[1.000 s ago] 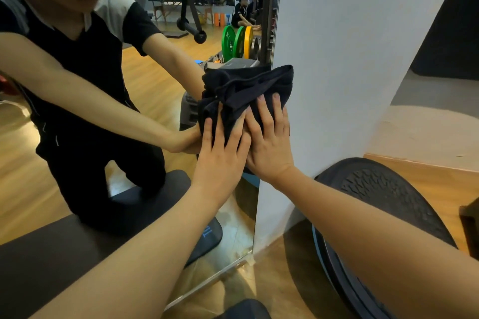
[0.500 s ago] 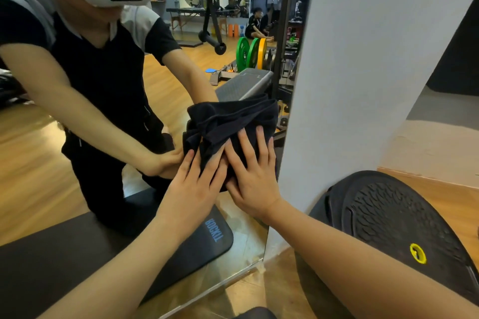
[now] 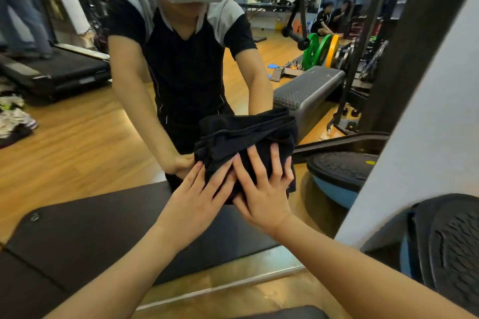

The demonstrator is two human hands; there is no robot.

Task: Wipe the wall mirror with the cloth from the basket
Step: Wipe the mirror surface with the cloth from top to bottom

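A bunched black cloth (image 3: 248, 134) lies flat against the wall mirror (image 3: 77, 153), low on the glass. My left hand (image 3: 199, 197) and my right hand (image 3: 261, 189) press side by side on its lower part, fingers spread. The mirror fills the left and middle of the view and reflects a kneeling person in a headset whose hands meet mine at the cloth. The basket is not in view.
A white wall panel (image 3: 425, 137) borders the mirror on the right. A black balance dome (image 3: 445, 246) sits on the wooden floor at the right, by my right forearm. A black mat (image 3: 77, 235) shows in the reflection. The mirror's bottom edge (image 3: 220, 285) runs near the floor.
Both hands have slid the cloth down and to the left across the glass, away from the mirror's right edge. My view has swung left, showing more of the reflection.
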